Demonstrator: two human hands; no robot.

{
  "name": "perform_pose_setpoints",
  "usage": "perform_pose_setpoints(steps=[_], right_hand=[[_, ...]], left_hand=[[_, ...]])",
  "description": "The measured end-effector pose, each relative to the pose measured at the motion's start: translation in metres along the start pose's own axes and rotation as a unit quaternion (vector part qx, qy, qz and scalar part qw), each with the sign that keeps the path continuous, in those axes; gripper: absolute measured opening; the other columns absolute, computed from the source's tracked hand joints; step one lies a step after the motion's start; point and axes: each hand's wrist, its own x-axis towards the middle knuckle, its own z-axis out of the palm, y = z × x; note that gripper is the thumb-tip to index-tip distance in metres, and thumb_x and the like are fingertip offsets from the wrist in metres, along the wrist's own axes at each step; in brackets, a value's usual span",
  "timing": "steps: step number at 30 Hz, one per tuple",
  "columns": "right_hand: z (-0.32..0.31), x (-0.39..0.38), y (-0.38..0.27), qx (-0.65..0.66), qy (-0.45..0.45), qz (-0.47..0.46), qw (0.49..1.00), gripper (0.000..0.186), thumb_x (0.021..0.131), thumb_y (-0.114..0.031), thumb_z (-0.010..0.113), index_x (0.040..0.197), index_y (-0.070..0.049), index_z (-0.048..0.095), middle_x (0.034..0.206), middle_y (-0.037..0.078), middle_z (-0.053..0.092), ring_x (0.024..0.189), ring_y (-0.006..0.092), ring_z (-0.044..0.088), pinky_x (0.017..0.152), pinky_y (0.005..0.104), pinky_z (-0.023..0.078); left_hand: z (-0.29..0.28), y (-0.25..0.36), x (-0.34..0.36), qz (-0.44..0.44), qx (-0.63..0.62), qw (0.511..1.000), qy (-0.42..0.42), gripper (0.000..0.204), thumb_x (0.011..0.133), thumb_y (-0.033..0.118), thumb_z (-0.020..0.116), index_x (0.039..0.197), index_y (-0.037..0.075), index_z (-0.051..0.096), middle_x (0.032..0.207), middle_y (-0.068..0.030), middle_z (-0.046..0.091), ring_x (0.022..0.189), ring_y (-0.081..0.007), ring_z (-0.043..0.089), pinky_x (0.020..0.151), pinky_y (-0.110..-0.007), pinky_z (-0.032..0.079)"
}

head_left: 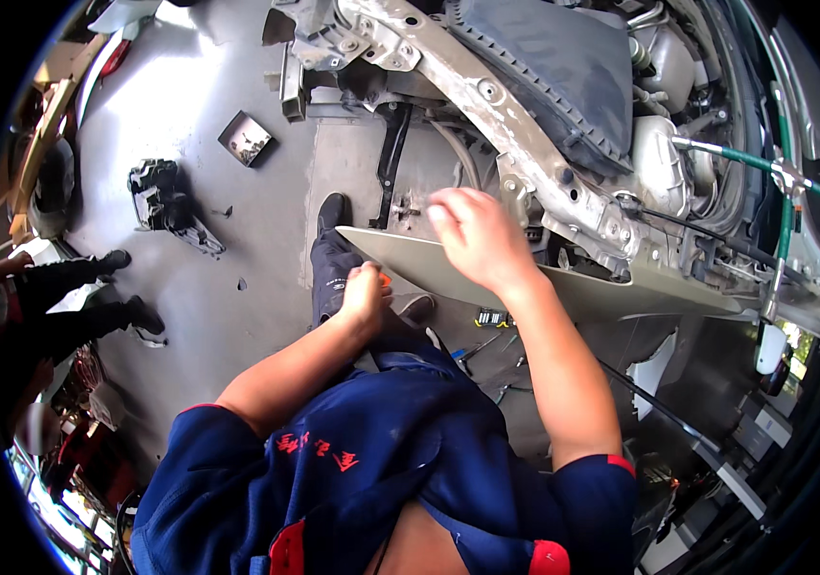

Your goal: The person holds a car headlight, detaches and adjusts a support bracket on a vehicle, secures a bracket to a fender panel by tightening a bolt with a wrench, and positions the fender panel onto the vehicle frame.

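My left hand is closed in front of my leg. A bit of an orange object shows beside its fingers, too small to tell its kind. My right hand is raised over a car fender panel, its fingers curled and partly hidden, so whatever it may hold does not show. The pale panel's narrow end lies between my two hands, and the panel runs right along the car's side. Behind it is the stripped front of the car, with a bare, scuffed metal rail.
A small open box and a black broken part lie on the floor to the left. Another person's legs are at far left. Tools lie by my feet. A green-and-silver cross-shaped rod stands at right.
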Motion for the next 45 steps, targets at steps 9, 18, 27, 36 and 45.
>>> perform_pose_setpoints(steps=[9,18,27,36,45], right_hand=[[0.093,-0.232,0.068,0.657,0.341,0.407,0.535,0.038,0.104,-0.038,0.054,0.12,-0.004,0.064,0.102,0.006,0.068,0.091,0.0193,0.065,0.086,0.0388,0.056],[0.205,-0.126,0.095,0.895,0.271,0.228,0.27,0.044,0.101,-0.048,0.052,0.123,-0.012,0.063,0.128,0.007,0.064,0.126,0.0251,0.058,0.115,0.0531,0.039],[0.185,-0.083,0.071,0.829,0.517,0.027,0.212,0.032,0.098,-0.028,0.065,0.121,-0.006,0.063,0.117,0.004,0.068,0.105,0.0252,0.069,0.096,0.0445,0.057],[0.191,-0.072,0.077,0.778,0.576,0.045,0.246,0.031,0.098,-0.023,0.067,0.123,-0.003,0.063,0.119,0.008,0.068,0.107,0.0275,0.068,0.096,0.0449,0.057],[0.17,-0.075,0.06,0.805,0.55,0.119,0.189,0.028,0.099,-0.023,0.064,0.118,-0.002,0.064,0.118,0.01,0.069,0.106,0.0288,0.069,0.096,0.0456,0.057]], left_hand=[[0.107,0.145,-0.034,0.315,0.552,0.737,-0.23,0.052,0.103,0.039,0.037,0.124,0.001,0.065,0.116,-0.0136,0.071,0.096,-0.0246,0.065,0.088,-0.037,0.05],[0.152,0.114,0.101,0.185,0.717,0.65,-0.17,0.066,0.103,0.053,0.028,0.126,0.005,0.066,0.123,-0.0157,0.071,0.095,-0.0271,0.067,0.089,-0.041,0.051],[0.16,0.106,0.023,0.204,0.797,0.544,-0.165,0.064,0.103,0.053,0.031,0.13,0.005,0.063,0.126,-0.0181,0.069,0.103,-0.0308,0.066,0.093,-0.043,0.05],[0.156,0.099,0.009,0.223,0.827,0.49,-0.161,0.062,0.104,0.053,0.035,0.134,0.005,0.059,0.129,-0.0205,0.067,0.111,-0.0345,0.065,0.098,-0.046,0.05],[0.151,0.098,0.011,0.281,0.852,0.425,-0.119,0.062,0.104,0.053,0.038,0.139,0.005,0.056,0.132,-0.0229,0.065,0.118,-0.0381,0.064,0.102,-0.048,0.049]])
